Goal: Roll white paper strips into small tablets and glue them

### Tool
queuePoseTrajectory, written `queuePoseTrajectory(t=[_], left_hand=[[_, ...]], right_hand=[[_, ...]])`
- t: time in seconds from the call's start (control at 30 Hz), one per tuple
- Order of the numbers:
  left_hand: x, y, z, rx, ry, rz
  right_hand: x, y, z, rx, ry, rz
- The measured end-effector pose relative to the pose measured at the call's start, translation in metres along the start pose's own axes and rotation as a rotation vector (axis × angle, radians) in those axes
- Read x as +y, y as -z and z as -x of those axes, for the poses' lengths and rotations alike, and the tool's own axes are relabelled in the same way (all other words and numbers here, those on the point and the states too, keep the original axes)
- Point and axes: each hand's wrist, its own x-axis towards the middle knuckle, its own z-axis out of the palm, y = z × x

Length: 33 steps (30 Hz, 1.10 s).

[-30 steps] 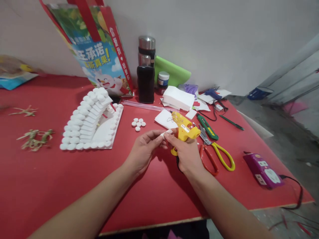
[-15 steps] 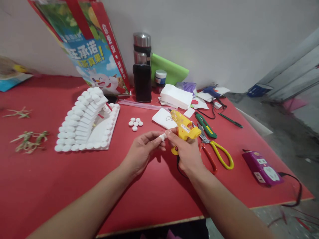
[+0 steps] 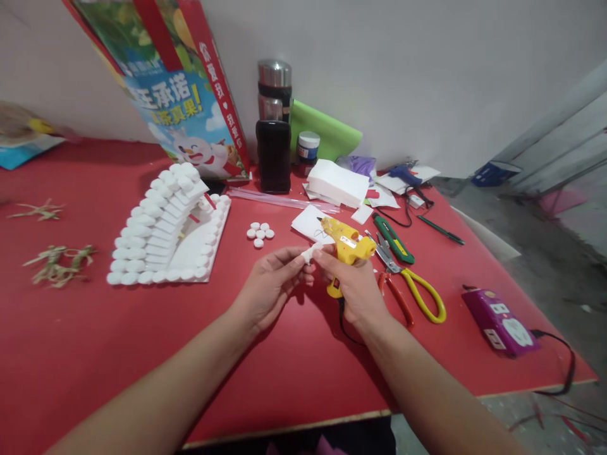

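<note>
Between the fingertips of my left hand (image 3: 275,281) is a small white piece (image 3: 309,254), its exact kind too small to make out. My right hand (image 3: 355,281) grips a yellow glue gun (image 3: 348,243) whose nozzle points up and to the left. The thumb and finger of that hand also touch the white piece. Just beyond my hands lies a cluster of white round discs (image 3: 258,234). Further left stands a white model with curved steps (image 3: 164,237), edged with rows of similar discs.
Right of the glue gun lie scissors (image 3: 422,297), a green cutter (image 3: 393,239) and a pen (image 3: 441,230). A purple power box (image 3: 497,321) sits near the right edge. Behind are a phone (image 3: 274,157), a steel flask (image 3: 275,74) and a bag (image 3: 175,95). Dry grass knots (image 3: 59,265) lie left.
The glue gun has tilted and shifted slightly left in my right hand. Both hands stay together at the white piece. The camera view has shifted slightly.
</note>
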Motion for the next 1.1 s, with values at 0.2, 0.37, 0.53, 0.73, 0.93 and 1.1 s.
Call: queuePoseTrajectory(t=[0.2,0.37,0.53,0.73,0.93,1.1], left_hand=[[0.001,0.000,0.000,0.014,-0.009,-0.063],[0.006,0.008,-0.005,0.033,-0.050,-0.096],[0.007,0.012,-0.008,0.015,-0.047,-0.127],[0.005,0.011,-0.008,-0.028,-0.012,-0.139],[0.007,0.015,-0.012,-0.014,0.024,-0.140],[0.007,0.015,-0.013,-0.031,0.035,-0.154]], right_hand=[[0.002,0.004,-0.002,-0.007,0.052,0.116],[-0.018,0.025,0.001,-0.120,0.206,0.420],[-0.029,0.045,0.018,-0.164,0.202,0.532],[-0.029,0.056,0.039,-0.224,0.275,0.613],[-0.034,0.059,0.044,-0.247,0.255,0.658],[-0.033,0.054,0.044,-0.243,0.267,0.672]])
